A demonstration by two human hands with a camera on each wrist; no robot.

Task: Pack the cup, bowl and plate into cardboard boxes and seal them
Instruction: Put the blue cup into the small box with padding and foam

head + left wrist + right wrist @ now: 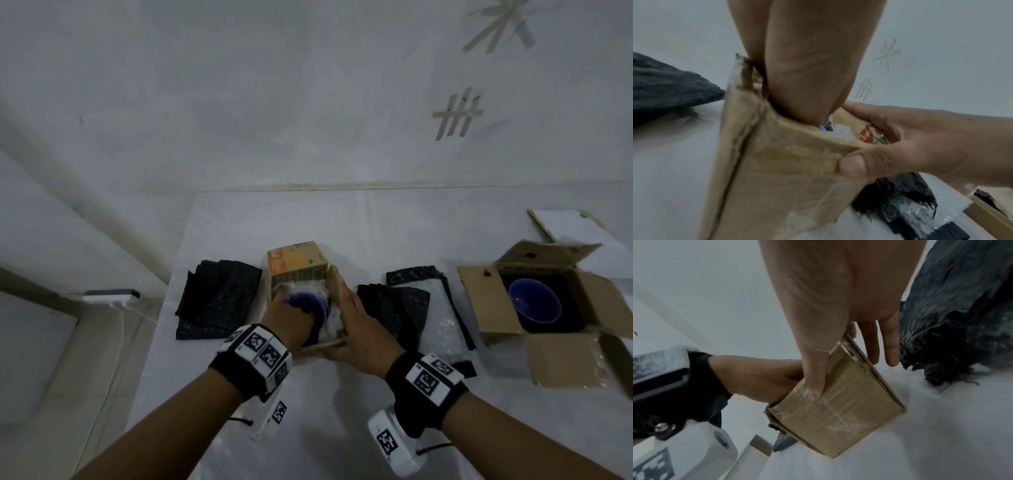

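A small cardboard box (334, 286) stands open at the table's middle, lined with bubble wrap, its orange printed flap (294, 262) upright at the back. A blue cup (310, 303) lies inside it. My left hand (286, 317) reaches into the box and grips the cup; its fingers are hidden inside. My right hand (356, 325) holds the box's right near corner. In the left wrist view its thumb (853, 165) pinches the near wall of the box (787, 170) against the fingers. A blue bowl (534, 305) sits in a larger open box (489, 305) at the right.
Black foam sheets lie left (219, 298) and right (397, 308) of the small box, with bubble wrap (442, 325) beside the right stack. A flat white panel (565, 226) lies at the far right. A power strip (109, 296) sits beyond the table's left edge.
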